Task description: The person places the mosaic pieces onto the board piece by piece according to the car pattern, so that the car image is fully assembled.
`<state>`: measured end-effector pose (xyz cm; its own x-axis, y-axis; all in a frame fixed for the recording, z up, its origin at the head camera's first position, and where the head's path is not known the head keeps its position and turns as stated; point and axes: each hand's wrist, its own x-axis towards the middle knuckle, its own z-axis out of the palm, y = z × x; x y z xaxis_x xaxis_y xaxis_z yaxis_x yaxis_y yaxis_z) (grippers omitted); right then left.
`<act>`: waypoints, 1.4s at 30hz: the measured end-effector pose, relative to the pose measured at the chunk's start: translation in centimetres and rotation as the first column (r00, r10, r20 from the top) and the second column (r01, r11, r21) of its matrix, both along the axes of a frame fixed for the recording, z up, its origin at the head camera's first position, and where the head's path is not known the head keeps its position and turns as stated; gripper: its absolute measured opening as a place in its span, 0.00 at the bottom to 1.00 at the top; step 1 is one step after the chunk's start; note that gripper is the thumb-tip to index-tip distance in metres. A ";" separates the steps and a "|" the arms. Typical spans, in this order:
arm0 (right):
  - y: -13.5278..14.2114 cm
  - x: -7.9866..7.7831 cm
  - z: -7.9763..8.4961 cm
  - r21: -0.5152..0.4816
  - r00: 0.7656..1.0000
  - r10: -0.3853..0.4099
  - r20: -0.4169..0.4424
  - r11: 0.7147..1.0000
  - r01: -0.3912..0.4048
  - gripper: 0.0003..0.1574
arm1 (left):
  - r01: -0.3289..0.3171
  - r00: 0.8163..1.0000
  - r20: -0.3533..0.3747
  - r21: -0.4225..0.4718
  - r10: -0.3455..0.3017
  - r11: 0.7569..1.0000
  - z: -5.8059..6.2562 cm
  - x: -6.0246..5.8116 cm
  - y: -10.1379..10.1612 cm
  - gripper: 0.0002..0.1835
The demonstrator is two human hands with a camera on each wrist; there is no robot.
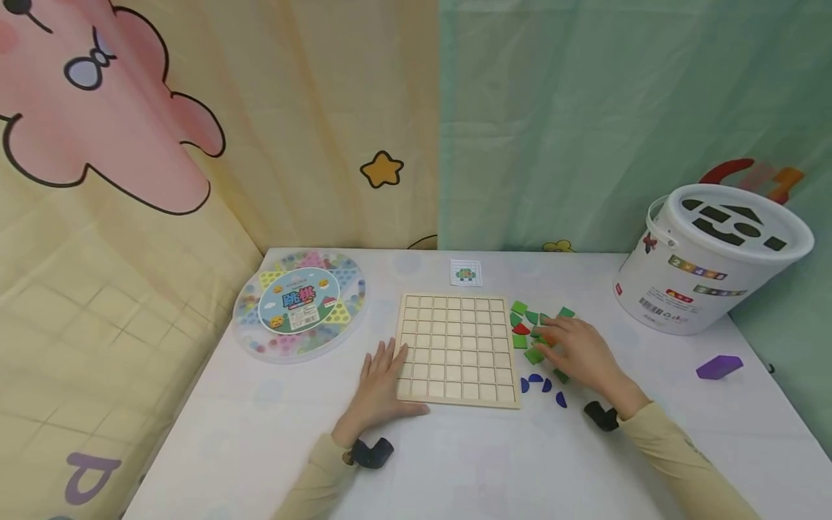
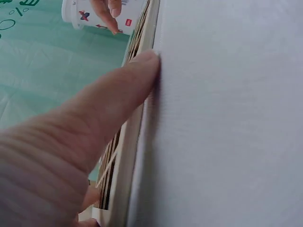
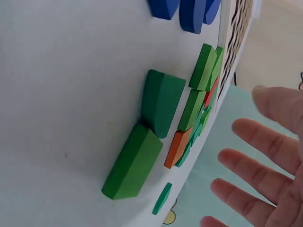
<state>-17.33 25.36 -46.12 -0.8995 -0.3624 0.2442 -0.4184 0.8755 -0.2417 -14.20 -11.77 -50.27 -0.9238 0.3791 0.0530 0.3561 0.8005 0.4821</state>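
A wooden grid board [image 1: 463, 354] lies flat on the white table, its squares bare. My left hand [image 1: 378, 390] rests at its front left corner, fingers spread over the left edge. In the left wrist view the thumb [image 2: 128, 78] lies straight along the frame. To the right of the board my right hand [image 1: 581, 354] hovers over a cluster of small blocks, fingers spread and holding nothing. Among them are green squares [image 1: 519, 341], a red piece [image 1: 521, 329] and an orange block [image 3: 178, 147]. Several blue half-round blocks [image 1: 562, 399] lie nearer the front.
Behind the board lies a small card [image 1: 465, 273] with a coloured grid picture. A round clear game box [image 1: 354, 318] sits at the back left. At the back right stands a white bucket [image 1: 702, 267] with a shape-slot lid, and a purple block [image 1: 718, 367] lies in front of it.
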 end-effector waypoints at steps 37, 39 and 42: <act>-0.5 -6.4 -0.4 -0.109 0.932 -0.215 0.292 0.960 0.256 0.16 | -0.123 0.981 -0.156 -0.031 0.117 0.992 -1.2 0.1 1.0 0.62; -0.5 -6.5 -0.5 -0.171 0.925 -0.215 0.313 0.945 0.278 0.16 | -0.127 0.981 -0.152 -0.021 0.122 0.992 -1.2 0.0 1.1 0.62; -0.5 -6.5 -0.6 -0.252 0.919 -0.215 0.329 0.918 0.305 0.13 | -0.127 0.979 -0.162 0.001 0.125 0.992 -1.0 -0.1 1.2 0.61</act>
<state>-23.78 24.86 -46.71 -0.9982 -0.0582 0.0174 -0.0575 0.8140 -0.5780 -14.28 -10.55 -51.31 -0.9437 0.2615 0.2029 0.3250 0.8478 0.4191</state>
